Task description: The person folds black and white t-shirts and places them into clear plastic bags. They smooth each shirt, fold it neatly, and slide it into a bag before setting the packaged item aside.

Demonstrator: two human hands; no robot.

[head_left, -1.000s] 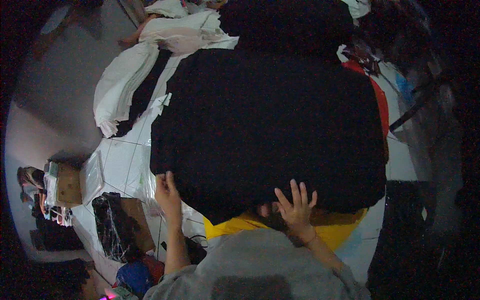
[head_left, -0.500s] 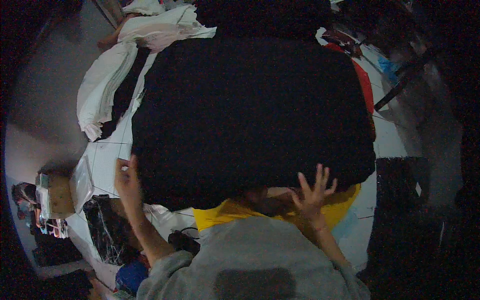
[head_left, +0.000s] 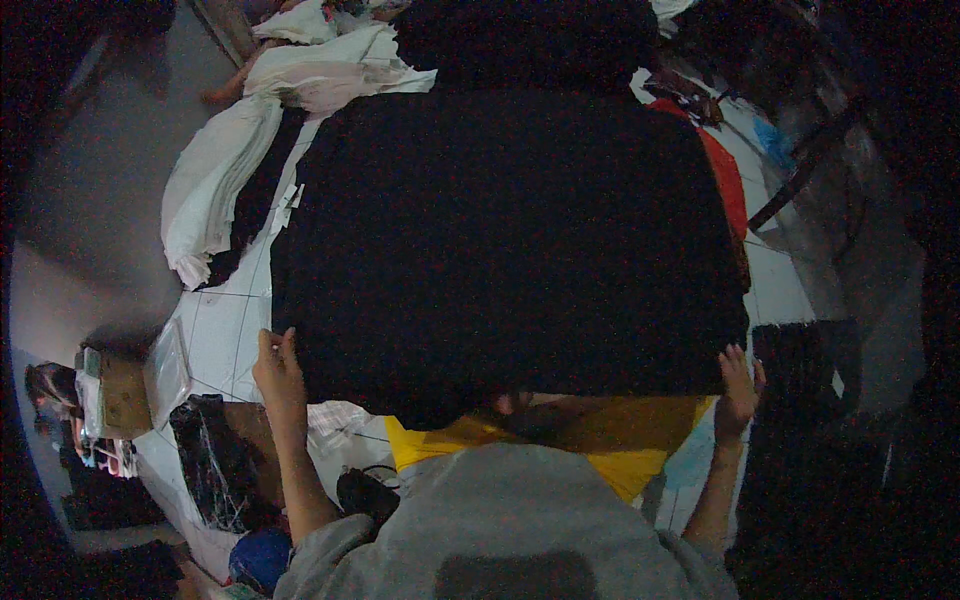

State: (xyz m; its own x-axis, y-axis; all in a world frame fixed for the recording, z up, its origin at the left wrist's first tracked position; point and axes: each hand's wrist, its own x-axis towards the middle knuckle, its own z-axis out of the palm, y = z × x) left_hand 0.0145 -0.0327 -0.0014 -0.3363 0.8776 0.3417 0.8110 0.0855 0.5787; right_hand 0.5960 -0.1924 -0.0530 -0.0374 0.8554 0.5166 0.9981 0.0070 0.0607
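A large black cloth lies spread flat before me, its near edge across my lap. My left hand is at its near left corner, thumb and fingers pinched together on the edge. At the near right corner, my right hand has its fingers pressed together on the cloth's edge. The dim light hides folds and layers in the black fabric. Yellow cloth shows below the near edge, over my legs.
Stacked white cloth lies at the left on a tiled floor. More black fabric is piled beyond. Red cloth shows at the right edge. A cardboard box and a plastic-wrapped dark bundle stand left.
My right hand has moved right from the near edge, where its fingers were spread, to the near right corner. My left hand has shifted slightly right, and the near edge lies straighter at the right.
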